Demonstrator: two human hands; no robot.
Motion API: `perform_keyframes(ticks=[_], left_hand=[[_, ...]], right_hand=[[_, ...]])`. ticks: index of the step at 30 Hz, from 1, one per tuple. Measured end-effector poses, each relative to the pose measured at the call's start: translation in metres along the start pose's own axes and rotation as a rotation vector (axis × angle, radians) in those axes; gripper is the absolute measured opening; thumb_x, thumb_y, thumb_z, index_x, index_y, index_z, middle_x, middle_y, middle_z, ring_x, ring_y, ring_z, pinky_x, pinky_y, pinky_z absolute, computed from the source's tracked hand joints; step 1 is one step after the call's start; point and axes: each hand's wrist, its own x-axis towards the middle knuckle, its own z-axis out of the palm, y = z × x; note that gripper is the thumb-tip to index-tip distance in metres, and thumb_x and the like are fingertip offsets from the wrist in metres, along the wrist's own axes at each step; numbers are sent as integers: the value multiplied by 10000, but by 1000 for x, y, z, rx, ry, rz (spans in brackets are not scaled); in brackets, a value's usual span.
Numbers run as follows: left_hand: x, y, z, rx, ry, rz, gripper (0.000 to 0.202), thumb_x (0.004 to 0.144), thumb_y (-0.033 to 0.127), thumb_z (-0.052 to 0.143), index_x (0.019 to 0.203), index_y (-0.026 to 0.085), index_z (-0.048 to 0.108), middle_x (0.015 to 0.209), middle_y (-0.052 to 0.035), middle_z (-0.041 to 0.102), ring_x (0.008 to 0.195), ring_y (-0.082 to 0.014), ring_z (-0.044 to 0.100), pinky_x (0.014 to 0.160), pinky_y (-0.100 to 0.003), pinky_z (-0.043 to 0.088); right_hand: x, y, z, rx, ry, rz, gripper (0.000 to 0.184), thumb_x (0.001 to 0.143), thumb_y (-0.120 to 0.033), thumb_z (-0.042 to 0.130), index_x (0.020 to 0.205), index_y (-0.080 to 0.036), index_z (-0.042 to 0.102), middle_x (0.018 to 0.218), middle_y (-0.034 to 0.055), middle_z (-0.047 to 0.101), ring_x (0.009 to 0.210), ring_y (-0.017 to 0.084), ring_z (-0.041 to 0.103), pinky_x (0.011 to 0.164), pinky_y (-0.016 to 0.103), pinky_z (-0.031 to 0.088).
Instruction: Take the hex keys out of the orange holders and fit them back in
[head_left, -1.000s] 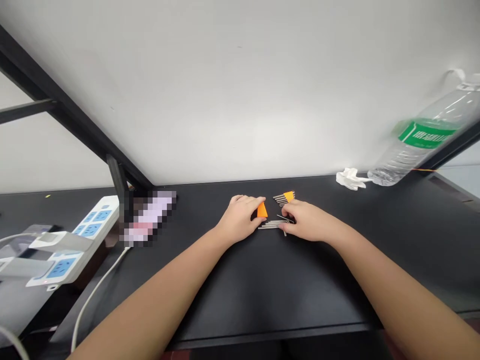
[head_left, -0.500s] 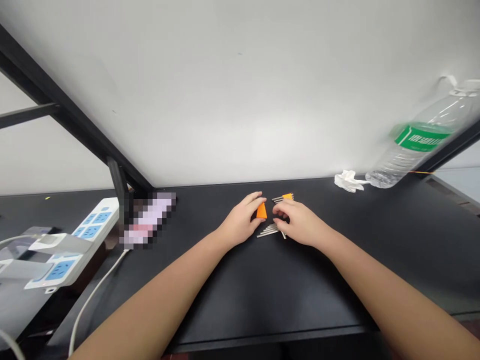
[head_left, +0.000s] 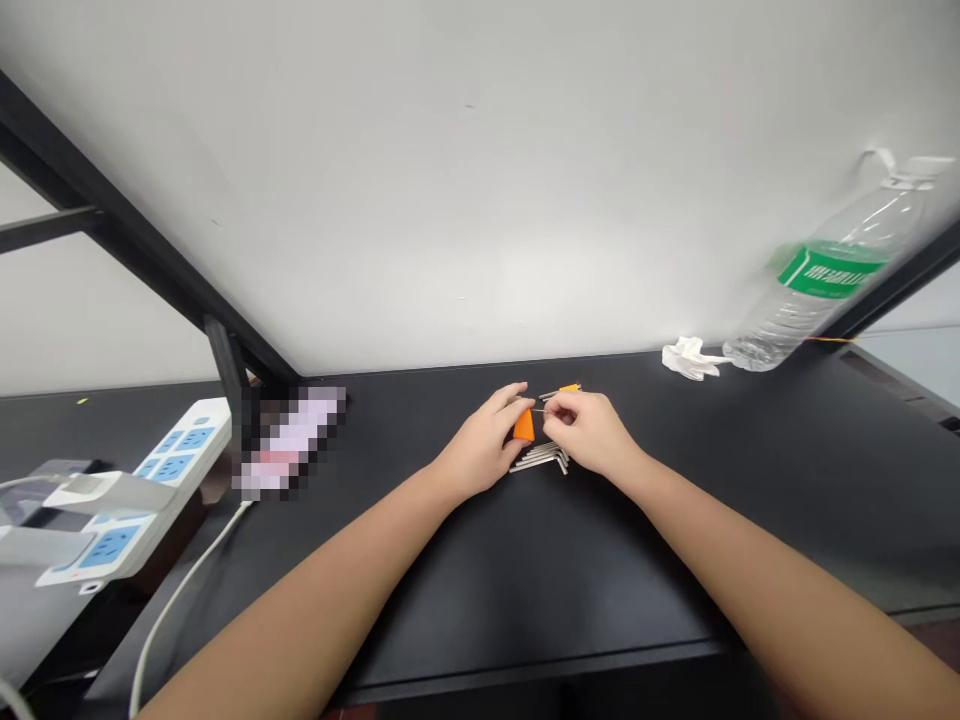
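Note:
My left hand (head_left: 484, 445) grips an orange hex key holder (head_left: 524, 426) between thumb and fingers, just above the black table. To its right, my right hand (head_left: 589, 430) is closed in a pinch on a thin hex key (head_left: 538, 410), whose tip points at the top of the holder. Below both hands, several loose silver hex keys (head_left: 541, 457) lie side by side on the table, their bent ends toward the right. Behind my right hand sits a second orange holder (head_left: 570, 388) with metal keys in it, partly hidden by my fingers.
A crumpled white tissue (head_left: 690, 358) and a large clear bottle (head_left: 817, 280) with a green label stand by the wall at right. On the left are a blurred-out phone (head_left: 300, 430) on a white cable (head_left: 187, 590), a power strip (head_left: 157, 480) and a black metal frame (head_left: 150, 240).
My right hand has closed on a thin hex key and brought it up against the orange holder. My left hand keeps its hold. The view has shifted slightly.

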Motion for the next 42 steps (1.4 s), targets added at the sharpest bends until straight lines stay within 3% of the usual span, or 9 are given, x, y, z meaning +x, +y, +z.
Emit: perform_keyframes(ticks=[4,7,9,14,19,25,32,35,42], left_hand=[[1,-11,0,68,3,-37,499,908,158,642,1397,198,553,1527,-133,501,1411,-287,502,1197,-501,449],[2,-15,1,78,10,-33,510,914,164,632,1414,205,543,1477,-126,548,1362,-284,536,1174,-501,468],[2,-15,1,72,14,-18,517,917,161,621,1425,201,530,1457,-124,562,1339,-277,547,1161,-492,476],[2,-12,-1,58,2,-6,522,919,156,602,1431,214,519,1409,-116,591,1284,-264,569,1124,-490,494],[1,-12,-1,63,12,18,523,921,143,591,1431,224,516,1457,-115,553,1345,-270,530,1154,-504,468],[0,-12,0,51,34,18,556,908,114,600,1442,241,512,1574,-122,417,1448,-281,442,1189,-497,442],[2,-1,-4,11,30,92,506,955,208,615,1446,249,501,1429,-112,572,1333,-259,540,1141,-481,477],[2,4,-6,1,18,120,465,960,254,631,1412,245,525,1378,-103,606,1285,-251,564,1111,-458,492],[2,-9,-6,45,53,8,489,901,217,675,1376,213,562,1256,-104,641,1148,-255,605,1032,-463,525]], right_hand=[[4,8,-18,-26,-129,181,123,774,-239,559,662,-202,595,642,-31,595,622,134,528,605,257,393],[8,13,-31,-191,-336,237,89,755,-223,585,685,-200,634,704,-7,660,649,148,577,595,264,389],[9,14,-36,-310,-387,248,62,754,-223,611,711,-197,647,751,14,690,658,155,593,596,271,385],[3,9,-35,-432,-324,74,91,827,-280,630,787,-198,633,848,50,686,740,180,592,634,286,389],[-13,-1,-24,-390,-417,-177,176,815,-326,721,933,-214,654,988,82,648,929,245,587,716,318,444],[-19,-2,-18,-422,-429,-182,114,786,-169,674,876,-207,615,953,67,620,877,214,579,691,299,433],[-7,1,-12,-91,-156,-41,127,918,-304,600,971,-211,668,881,24,684,762,166,609,704,307,467],[-4,-1,-9,76,-173,-20,158,933,-285,565,981,-212,697,855,9,702,727,153,618,677,291,473],[-3,9,-27,-224,-297,-187,113,848,-138,596,868,-203,685,831,16,662,753,164,589,696,298,442]])
